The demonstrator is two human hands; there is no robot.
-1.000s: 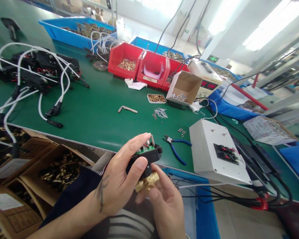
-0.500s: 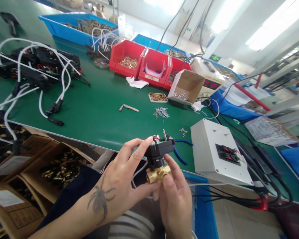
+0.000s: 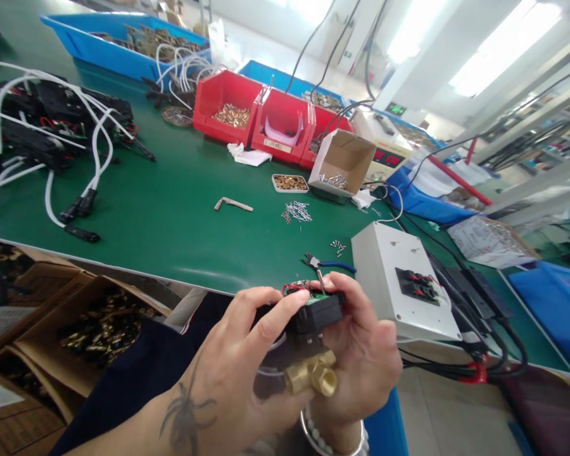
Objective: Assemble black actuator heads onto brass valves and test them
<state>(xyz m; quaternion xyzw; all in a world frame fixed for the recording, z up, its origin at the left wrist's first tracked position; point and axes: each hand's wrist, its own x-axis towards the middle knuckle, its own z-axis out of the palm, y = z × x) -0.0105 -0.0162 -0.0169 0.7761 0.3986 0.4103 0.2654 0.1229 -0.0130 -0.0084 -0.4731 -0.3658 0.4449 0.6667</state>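
Note:
Both hands hold a motorised valve, with a black actuator housing (image 3: 320,315) above a brass valve body (image 3: 308,375). My left hand (image 3: 240,361) is closed on the housing's left side, its index finger resting on the open top. From the right, my right hand (image 3: 368,354) wraps round the housing, with fingers at its upper edge. Red wires and a bit of green circuit board (image 3: 317,296) show on top, beside an upright metal shaft. One threaded port of the brass body faces me. Just beyond the valve lie blue-handled pliers (image 3: 335,264).
On the green bench (image 3: 171,253) are small screws (image 3: 338,247), pins (image 3: 298,211), an L-shaped wrench (image 3: 232,204) and a tin of brass parts (image 3: 289,183). Red bins (image 3: 282,126) stand behind. A grey switch box (image 3: 403,285) is at right, cabled black units (image 3: 42,126) at left.
My right hand has shifted from the brass body up to the black housing. The valve has turned, bringing a brass port towards me, and sits slightly lower. The pliers are now less covered.

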